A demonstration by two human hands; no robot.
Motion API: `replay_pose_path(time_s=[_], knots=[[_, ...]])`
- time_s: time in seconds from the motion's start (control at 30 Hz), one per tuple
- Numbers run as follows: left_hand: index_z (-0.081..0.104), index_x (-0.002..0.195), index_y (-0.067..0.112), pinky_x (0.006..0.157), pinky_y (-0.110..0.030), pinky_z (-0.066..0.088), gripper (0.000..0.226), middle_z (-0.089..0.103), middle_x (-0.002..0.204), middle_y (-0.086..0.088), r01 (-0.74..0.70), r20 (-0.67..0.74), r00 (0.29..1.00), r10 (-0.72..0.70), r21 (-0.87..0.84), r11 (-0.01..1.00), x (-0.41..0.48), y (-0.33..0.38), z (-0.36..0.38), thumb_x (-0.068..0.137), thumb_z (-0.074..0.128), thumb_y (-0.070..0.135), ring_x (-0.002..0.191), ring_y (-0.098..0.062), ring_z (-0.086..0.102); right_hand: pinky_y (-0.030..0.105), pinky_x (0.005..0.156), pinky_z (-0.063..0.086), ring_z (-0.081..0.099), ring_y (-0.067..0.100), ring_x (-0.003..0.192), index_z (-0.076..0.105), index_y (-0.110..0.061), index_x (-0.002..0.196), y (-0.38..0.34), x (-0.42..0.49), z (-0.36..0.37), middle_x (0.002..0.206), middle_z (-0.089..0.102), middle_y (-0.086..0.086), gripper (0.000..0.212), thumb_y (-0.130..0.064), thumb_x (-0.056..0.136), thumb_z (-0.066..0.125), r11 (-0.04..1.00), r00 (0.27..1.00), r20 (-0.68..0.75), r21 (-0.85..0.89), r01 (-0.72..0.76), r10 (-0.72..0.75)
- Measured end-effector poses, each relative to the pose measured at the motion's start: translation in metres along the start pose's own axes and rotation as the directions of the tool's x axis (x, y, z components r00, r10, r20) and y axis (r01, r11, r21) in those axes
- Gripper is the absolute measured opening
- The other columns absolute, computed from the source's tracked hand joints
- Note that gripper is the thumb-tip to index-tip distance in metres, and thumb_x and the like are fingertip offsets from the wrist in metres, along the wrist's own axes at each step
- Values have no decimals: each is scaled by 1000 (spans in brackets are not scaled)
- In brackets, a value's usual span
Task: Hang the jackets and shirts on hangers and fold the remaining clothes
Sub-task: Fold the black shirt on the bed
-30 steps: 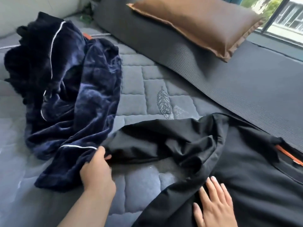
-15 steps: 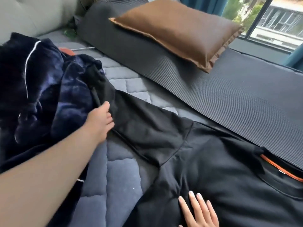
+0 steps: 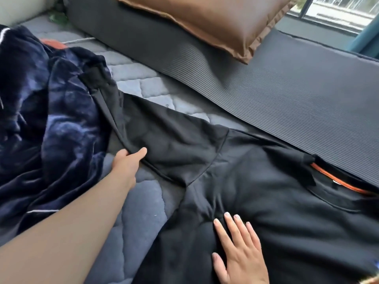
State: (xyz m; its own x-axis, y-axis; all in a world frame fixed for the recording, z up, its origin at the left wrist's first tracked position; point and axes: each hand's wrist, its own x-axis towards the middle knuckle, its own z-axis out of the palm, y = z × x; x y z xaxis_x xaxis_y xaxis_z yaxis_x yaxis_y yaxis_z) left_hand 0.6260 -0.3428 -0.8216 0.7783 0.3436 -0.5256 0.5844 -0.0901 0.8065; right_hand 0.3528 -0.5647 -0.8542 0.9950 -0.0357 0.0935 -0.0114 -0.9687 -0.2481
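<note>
So the left hand (image 3: 128, 160) is pinching the near edge of the sleeve (image 3: 164, 144), thumb on top and the other fingers tucked under the fabric. The right hand (image 3: 240, 249) isn't gripping anything. It's flat, fingers straight and a bit spread, pressing on the body of the black top (image 3: 287, 201) near the bottom of the view.

The top is spread across the quilted mattress (image 3: 133, 212), filling the near right. Its neck opening, with the orange trim (image 3: 338, 181), is over at the right edge.

The bit that matters: the sleeve's long axis runs from the shoulder seam in the middle out toward the far left. The cuff end lies up on the crumpled navy velvet garment (image 3: 51, 119), which is piled on the left.

So the sleeve points away from the right hand, and the left hand is the one on it, about midway along. My guess is the next move is a fold. The left hand would bring the sleeve right, over the body, while the right hand keeps the body pinned. The cuff would have to come clear of the velvet first.

Further out there's a ribbed dark mat (image 3: 287, 89) running along the far side, with a brown pillow (image 3: 205, 21) on it.
</note>
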Motion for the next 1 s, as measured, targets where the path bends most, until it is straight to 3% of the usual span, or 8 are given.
replay_pose_path(time_s=[0.17,0.33,0.43,0.53,0.63,0.73,0.9,1.0], knots=[[37,143,7,104,-43,40,74,43,144,-6,79,-28,996,-79,-11,997,9,7,12,84,73,31,126,-27,46,38,91,48,61,25,100,69,-15,118,0,57,-26,121,61,-1,59,-51,73,56,969,974,-162,214,-121,157],[46,79,13,73,-26,41,17,51,98,-4,164,-5,986,-167,-144,976,23,13,16,91,58,17,81,-22,48,42,121,-2,1,23,150,19,-24,154,-19,150,-17,163,7,7,97,-79,74,24,967,967,93,74,-246,239],[59,94,12,78,-21,45,13,60,102,-10,151,-28,984,-173,-371,916,39,39,5,83,62,7,85,-20,53,42,120,-11,-9,23,150,7,-25,155,-27,161,8,163,-4,9,99,-80,74,20,965,961,96,-76,-252,258],[62,105,31,79,2,36,30,65,124,-6,217,186,972,-144,-470,856,68,78,-1,86,66,8,97,-7,55,40,119,-5,3,24,151,16,-19,155,-27,160,18,163,6,12,102,-79,74,28,957,960,25,-83,-277,280],[67,90,20,80,-28,57,7,75,86,3,197,261,960,-103,-367,909,89,100,-6,91,65,27,86,-11,70,41,118,2,12,26,150,23,-15,154,-31,162,21,161,13,15,102,-77,74,33,955,956,61,-105,-279,286],[65,87,18,97,-32,50,20,74,77,7,134,354,935,3,-359,924,103,120,4,99,52,27,87,-7,70,42,117,5,16,28,149,26,-13,153,-33,165,21,160,17,17,100,-74,74,35,947,947,102,-135,-291,305],[77,95,13,80,-37,55,38,73,108,-2,180,626,750,213,-504,845,68,161,9,100,42,28,101,-17,70,44,111,17,34,32,142,43,-9,145,-29,169,27,152,35,20,95,-70,72,42,942,946,103,-171,-288,308],[79,93,11,77,-34,59,36,72,111,-6,171,735,589,336,-520,837,18,183,8,97,43,16,107,-20,67,38,119,0,5,23,150,16,-18,155,-28,174,21,161,3,10,94,-72,78,28,951,945,125,-115,-289,302]])
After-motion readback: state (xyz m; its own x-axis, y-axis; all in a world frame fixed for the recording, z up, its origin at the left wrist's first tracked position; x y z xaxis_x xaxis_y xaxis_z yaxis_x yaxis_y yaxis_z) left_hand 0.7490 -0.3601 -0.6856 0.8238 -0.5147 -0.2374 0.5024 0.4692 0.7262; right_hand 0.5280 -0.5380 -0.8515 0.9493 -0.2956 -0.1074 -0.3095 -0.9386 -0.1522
